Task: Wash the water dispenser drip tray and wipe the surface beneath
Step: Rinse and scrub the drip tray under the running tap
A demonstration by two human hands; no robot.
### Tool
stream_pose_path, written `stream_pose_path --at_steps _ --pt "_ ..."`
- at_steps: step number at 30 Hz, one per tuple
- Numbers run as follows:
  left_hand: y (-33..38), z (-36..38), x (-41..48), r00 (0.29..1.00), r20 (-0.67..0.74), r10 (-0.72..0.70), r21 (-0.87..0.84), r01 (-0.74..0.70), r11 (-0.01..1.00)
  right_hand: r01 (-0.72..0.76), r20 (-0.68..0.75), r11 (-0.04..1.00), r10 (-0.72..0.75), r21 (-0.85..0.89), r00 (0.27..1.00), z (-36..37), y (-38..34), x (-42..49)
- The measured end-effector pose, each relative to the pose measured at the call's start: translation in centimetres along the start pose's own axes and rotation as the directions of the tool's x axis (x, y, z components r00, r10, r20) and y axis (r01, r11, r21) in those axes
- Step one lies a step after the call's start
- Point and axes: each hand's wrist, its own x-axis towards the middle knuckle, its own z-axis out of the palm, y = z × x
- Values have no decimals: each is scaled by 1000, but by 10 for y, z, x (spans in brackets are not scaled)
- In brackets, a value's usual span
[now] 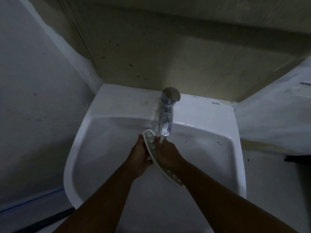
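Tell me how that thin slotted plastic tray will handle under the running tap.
The thin pale slotted plastic tray juts unsupported past the right hand without drooping: probably stiff. Slim and slotted, likely light. Water from the chrome tap wets it, so probably slippery.

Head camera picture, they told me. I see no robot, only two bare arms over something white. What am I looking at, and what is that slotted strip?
There is no machine here. A person wears a camera on the head, so you see what they see, looking down. Below is a white sink with a tap at its back, and water runs from it. The left hand grips a pale slotted drip tray, whose far end is beside the stream. The right hand lies against the tray's other side, close to the water. The picture is too dark to tell how its fingers lie.
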Motion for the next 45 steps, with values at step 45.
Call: stream_pose_path --at_steps 45 --pt "10 16 5 977 -139 159 -576 -210 790 162 -73 879 -217 -449 973 10 28 18"
